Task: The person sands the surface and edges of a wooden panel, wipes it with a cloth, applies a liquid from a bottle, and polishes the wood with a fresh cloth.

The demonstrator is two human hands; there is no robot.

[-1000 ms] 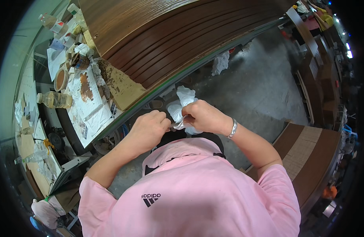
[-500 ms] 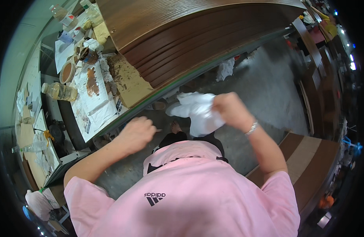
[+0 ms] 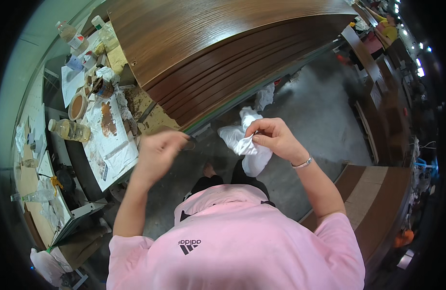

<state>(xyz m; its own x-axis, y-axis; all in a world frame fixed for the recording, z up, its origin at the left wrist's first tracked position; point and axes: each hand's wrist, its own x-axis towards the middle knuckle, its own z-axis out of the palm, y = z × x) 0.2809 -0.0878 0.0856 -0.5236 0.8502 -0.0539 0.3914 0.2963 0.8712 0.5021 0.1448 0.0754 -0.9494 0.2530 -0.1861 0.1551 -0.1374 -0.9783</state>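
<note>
My right hand [image 3: 277, 139] pinches a crumpled white cloth [image 3: 254, 157] between thumb and fingers, and the cloth hangs down above the floor. My left hand [image 3: 160, 152] is blurred by motion, its fingers curled closed near the table's front edge. A small, thin dark thing [image 3: 191, 140] shows at its fingertips, too smeared to name. Just beyond both hands lies a stack of brown wood-grain panels [image 3: 218, 43]. Left of the stack, paper with a brown smear [image 3: 108, 121] covers part of the table, beside a round tub of brown paste [image 3: 78, 106] and a dark jar [image 3: 103, 88].
A bottle of yellowish liquid [image 3: 69, 130] lies on the left, and more bottles [image 3: 72, 36] stand at the far left corner. Brown boards [image 3: 378, 193] lie at the right. Another white crumpled piece [image 3: 265, 95] is under the table's edge. A person in yellow [image 3: 388, 31] is far right.
My left hand has risen away from me toward the panel stack. My right hand stays near its place, and the cloth is now bunched at its fingertips.
</note>
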